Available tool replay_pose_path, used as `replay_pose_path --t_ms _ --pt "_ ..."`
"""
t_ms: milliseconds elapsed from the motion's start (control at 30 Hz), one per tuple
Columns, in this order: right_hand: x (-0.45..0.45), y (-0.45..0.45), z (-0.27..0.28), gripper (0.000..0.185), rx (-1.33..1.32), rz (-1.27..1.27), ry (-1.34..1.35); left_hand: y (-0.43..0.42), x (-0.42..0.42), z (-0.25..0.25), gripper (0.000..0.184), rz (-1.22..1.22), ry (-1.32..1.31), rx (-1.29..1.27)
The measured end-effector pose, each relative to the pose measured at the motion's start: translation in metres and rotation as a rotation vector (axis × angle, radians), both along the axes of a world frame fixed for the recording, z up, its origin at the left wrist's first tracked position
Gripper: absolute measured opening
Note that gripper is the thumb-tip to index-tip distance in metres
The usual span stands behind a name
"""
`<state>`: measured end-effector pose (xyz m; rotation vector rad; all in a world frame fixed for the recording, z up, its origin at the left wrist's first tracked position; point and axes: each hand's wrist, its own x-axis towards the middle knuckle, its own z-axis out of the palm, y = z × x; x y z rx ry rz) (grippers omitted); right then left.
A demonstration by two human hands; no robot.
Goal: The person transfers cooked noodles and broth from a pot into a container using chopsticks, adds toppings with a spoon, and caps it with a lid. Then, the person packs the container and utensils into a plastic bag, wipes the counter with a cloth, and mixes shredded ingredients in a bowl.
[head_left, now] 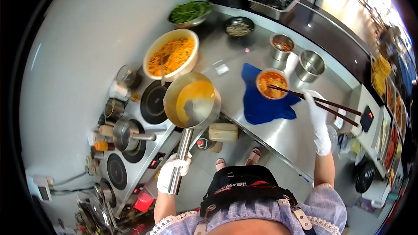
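Observation:
My gloved left hand [173, 172] is closed around the metal handle of a saucepan [171, 98]. Some orange liquid lies in the tilted pan, with part of its bottom showing. In my gloved right hand [319, 124] is a pair of long dark chopsticks [322, 101]. Their tips reach into a round bowl of reddish-orange food [271, 82]. Under that bowl lies a blue cloth [265, 112] on the steel counter. A whitish handle-like shape points up and right from the bowl's rim; I cannot tell whether it belongs to the bowl.
Behind the pan stands a large cream basin [193, 63] of orange shreds. A bowl of greens [190, 12], a dark bowl [239, 27] and two steel pots [310, 65] line the counter's back. Another pot [126, 134] sits on the left burners. A black scale display [368, 119] is at right.

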<state>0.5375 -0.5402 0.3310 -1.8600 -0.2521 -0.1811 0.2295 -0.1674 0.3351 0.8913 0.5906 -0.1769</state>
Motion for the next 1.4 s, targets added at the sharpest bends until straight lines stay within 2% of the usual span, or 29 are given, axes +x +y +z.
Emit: replay_pose_path --t_ms 67,100,167,200,267,300,367,433,467,500,533,567,600,667,700,767,800,833,867,900,967,1000,1033,1100,1167,1233,1300,1367,1400 --pt "-0.007 -0.001 0.007 0.015 0.056 -0.073 -0.01 0.004 -0.032 0.016 0.032 0.082 0.068 0.035" --pt "-0.014 0.005 0.021 0.014 0.08 -0.086 0.053 0.005 -0.047 0.024 0.034 0.116 0.021 0.033" --pt "-0.008 -0.008 0.021 0.019 -0.254 -0.112 -0.081 0.01 -0.082 0.031 0.035 0.227 0.013 0.009" --pt "-0.031 0.02 0.061 0.024 -0.122 -0.157 0.094 0.013 -0.099 0.034 0.035 0.281 0.007 0.006" --pt "-0.025 0.034 0.045 0.031 0.165 -0.115 -0.101 0.029 -0.129 0.03 0.034 0.373 -0.04 -0.009" --pt "-0.025 0.043 0.045 0.033 0.397 -0.012 -0.061 0.032 -0.144 0.035 0.033 0.391 -0.067 -0.02" --pt "-0.04 0.09 0.051 0.031 0.631 -0.066 -0.075 0.039 -0.178 0.04 0.037 0.466 -0.086 -0.042" --pt "-0.06 0.145 0.062 0.023 0.484 0.154 -0.128 0.047 -0.208 0.041 0.038 0.601 -0.054 0.034" --pt "-0.083 0.192 0.058 0.016 0.053 0.079 -0.387 0.058 -0.219 0.029 0.039 0.628 -0.119 0.043" --pt "-0.099 0.231 0.059 0.012 0.381 0.261 -0.188 0.066 -0.235 0.03 0.038 0.663 -0.105 0.079" --pt "-0.121 0.273 0.059 0.012 -0.097 0.237 -0.593 0.073 -0.249 0.032 0.038 0.72 -0.084 0.103" --pt "-0.149 0.314 0.064 0.014 0.334 0.466 -0.204 0.08 -0.262 0.033 0.037 0.774 -0.062 0.127" --pt "-0.161 0.349 0.053 0.02 0.024 0.549 -0.482 0.091 -0.277 0.033 0.036 0.797 -0.054 0.145" --pt "-0.211 0.422 0.046 0.017 0.479 0.853 0.049 0.114 -0.306 0.019 0.032 0.887 -0.041 0.122" --pt "-0.227 0.457 0.012 0.017 0.447 0.918 -0.081 0.126 -0.321 0.002 0.03 0.923 -0.029 0.115" --pt "-0.259 0.521 -0.005 0.025 0.217 1.101 -0.596 0.154 -0.347 -0.022 0.028 0.935 -0.015 0.131" --pt "-0.277 0.553 -0.027 0.027 0.165 1.17 -0.59 0.168 -0.355 -0.032 0.026 0.989 0.005 0.15" --pt "-0.289 0.578 -0.044 0.03 0.021 1.199 -0.709 0.181 -0.363 -0.043 0.025 1.041 0.026 0.171" --pt "-0.301 0.604 -0.06 0.032 -0.112 1.225 -0.834 0.195 -0.372 -0.057 0.022 1.037 0.002 0.155" --pt "-0.308 0.622 -0.071 0.035 -0.347 1.192 -1.079 0.207 -0.379 -0.067 0.023 1.047 -0.022 0.109" --pt "-0.325 0.652 -0.106 0.035 -0.581 1.104 -1.193 0.225 -0.389 -0.085 0.021 1.082 -0.029 0.067" --pt "-0.33 0.661 -0.112 0.038 -0.731 1.158 -1.13 0.231 -0.39 -0.092 0.02 1.128 -0.002 0.055" --pt "-0.334 0.672 -0.121 0.038 -0.738 1.148 -1.106 0.246 -0.394 -0.098 0.019 1.164 0.033 0.046" --pt "-0.337 0.685 -0.142 0.043 -0.966 1.04 -1.412 0.258 -0.4 -0.106 0.019 1.154 0.03 -0.005" --pt "-0.339 0.701 -0.167 0.049 -0.896 1.015 -1.309 0.268 -0.404 -0.114 0.021 1.133 -0.078 -0.082" --pt "-0.339 0.701 -0.159 0.045 -0.641 0.909 -1.251 0.283 -0.408 -0.126 0.019 1.144 -0.078 -0.153" --pt "-0.349 0.695 -0.129 0.046 -0.894 1.001 -1.026 0.292 -0.41 -0.136 0.017 1.096 -0.079 -0.051" --pt "-0.345 0.67 -0.07 0.04 -0.988 1.294 -0.565 0.304 -0.414 -0.153 0.016 1.092 0.077 0.109" --pt "-0.354 0.646 -0.113 0.042 -0.732 0.972 -1.021 0.298 -0.394 -0.137 0.018 1.063 0.07 0.142"
